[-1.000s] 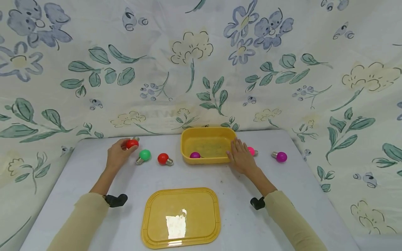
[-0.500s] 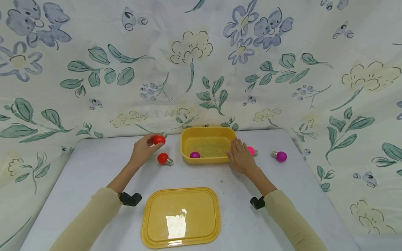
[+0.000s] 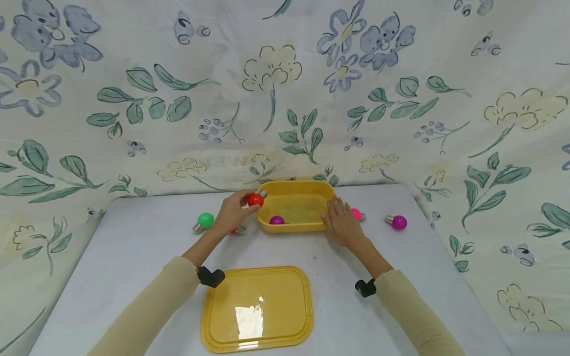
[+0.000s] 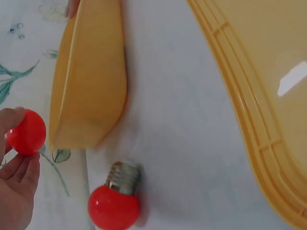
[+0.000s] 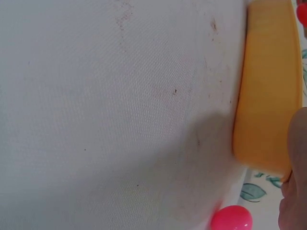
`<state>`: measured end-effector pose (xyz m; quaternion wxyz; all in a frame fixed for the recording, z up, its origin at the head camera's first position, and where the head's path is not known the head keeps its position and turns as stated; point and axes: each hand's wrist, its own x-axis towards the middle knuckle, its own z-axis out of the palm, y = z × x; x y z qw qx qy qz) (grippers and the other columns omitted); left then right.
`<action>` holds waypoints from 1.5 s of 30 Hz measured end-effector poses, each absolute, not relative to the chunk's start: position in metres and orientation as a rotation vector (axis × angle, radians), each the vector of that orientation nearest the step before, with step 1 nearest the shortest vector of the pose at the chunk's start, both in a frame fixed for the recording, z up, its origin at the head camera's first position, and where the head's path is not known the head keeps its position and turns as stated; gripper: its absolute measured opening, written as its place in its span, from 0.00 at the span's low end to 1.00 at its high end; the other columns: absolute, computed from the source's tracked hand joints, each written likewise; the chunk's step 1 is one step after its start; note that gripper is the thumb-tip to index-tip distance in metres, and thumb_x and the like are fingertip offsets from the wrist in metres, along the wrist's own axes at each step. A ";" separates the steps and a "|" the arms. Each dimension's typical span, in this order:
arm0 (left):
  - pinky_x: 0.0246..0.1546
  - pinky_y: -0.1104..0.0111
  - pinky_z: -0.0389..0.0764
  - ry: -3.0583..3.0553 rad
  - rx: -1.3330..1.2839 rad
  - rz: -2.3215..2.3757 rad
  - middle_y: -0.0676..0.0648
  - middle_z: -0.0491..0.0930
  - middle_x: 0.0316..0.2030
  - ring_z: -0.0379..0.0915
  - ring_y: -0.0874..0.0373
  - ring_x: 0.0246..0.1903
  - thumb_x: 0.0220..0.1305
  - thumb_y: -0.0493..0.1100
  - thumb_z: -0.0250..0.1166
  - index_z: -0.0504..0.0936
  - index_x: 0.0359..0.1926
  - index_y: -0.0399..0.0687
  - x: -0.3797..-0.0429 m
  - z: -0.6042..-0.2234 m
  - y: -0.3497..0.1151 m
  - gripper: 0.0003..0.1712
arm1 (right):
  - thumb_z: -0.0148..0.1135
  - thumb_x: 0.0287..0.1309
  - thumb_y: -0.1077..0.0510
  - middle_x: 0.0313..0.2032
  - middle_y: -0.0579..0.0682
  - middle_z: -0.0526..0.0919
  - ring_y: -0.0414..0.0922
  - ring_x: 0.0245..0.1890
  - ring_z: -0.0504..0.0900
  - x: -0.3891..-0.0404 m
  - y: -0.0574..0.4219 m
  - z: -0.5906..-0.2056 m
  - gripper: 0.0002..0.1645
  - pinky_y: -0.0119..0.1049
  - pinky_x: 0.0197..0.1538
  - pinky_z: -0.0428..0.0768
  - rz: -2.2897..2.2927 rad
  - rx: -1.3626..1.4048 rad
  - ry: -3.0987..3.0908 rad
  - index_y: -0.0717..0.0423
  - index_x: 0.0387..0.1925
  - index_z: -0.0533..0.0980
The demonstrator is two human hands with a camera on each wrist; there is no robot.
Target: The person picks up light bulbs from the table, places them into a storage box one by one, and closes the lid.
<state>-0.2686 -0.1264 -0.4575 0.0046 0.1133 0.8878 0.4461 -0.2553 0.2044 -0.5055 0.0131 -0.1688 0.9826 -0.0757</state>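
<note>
A cream-white cloth printed with blue flowers and green leaves (image 3: 285, 99) hangs behind a white-covered table (image 3: 111, 257). On the near part of the table lies a glossy yellow plastic tray with rounded corners (image 3: 285, 306), a patch of light mirrored in it. Beyond it, near the far edge, stands a deeper yellow plastic container, oblong with rounded ends (image 3: 296, 227).

The person's right hand (image 3: 343, 225) rests against the container's right end, fingers extended and gripping nothing. The left hand (image 3: 233, 211) pinches a round red bulb with a silvery screw base (image 3: 255, 200) between thumb and fingers. In the left wrist view a narrow gap separates this bulb from the container's left end.

A round purple bulb (image 3: 276, 220) sits inside the container, in the near left part. Another round red bulb with a ribbed metal base (image 4: 113, 208) lies on the table below the left hand, with a round green bulb (image 3: 206, 220) farther left. A bright pink bulb (image 3: 356, 214) lies just beside the right hand; a second purple bulb (image 3: 399, 222) lies farther right.
</note>
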 end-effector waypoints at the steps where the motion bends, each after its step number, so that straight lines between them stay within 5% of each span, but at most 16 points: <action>1: 0.60 0.52 0.74 2.774 0.364 1.400 0.34 0.74 0.60 0.72 0.39 0.58 0.67 0.39 0.67 0.72 0.65 0.33 -0.269 -0.458 -0.123 0.28 | 0.34 0.79 0.42 0.77 0.65 0.44 0.58 0.77 0.43 -0.255 0.204 -0.506 0.40 0.50 0.75 0.40 -0.230 -0.523 3.060 0.69 0.76 0.48; 25: 0.55 0.56 0.78 2.755 0.506 1.156 0.37 0.78 0.56 0.73 0.44 0.52 0.68 0.41 0.65 0.75 0.64 0.36 -0.294 -0.475 -0.077 0.26 | 0.34 0.79 0.43 0.76 0.66 0.45 0.58 0.76 0.43 -0.255 0.202 -0.502 0.40 0.50 0.75 0.41 -0.197 -0.517 3.056 0.69 0.76 0.48; 45: 0.61 0.57 0.73 2.738 0.483 0.755 0.37 0.76 0.59 0.72 0.46 0.52 0.71 0.41 0.63 0.71 0.67 0.34 -0.299 -0.468 -0.061 0.28 | 0.33 0.79 0.43 0.76 0.65 0.45 0.58 0.77 0.43 -0.256 0.203 -0.504 0.40 0.51 0.75 0.40 -0.213 -0.523 3.059 0.68 0.76 0.47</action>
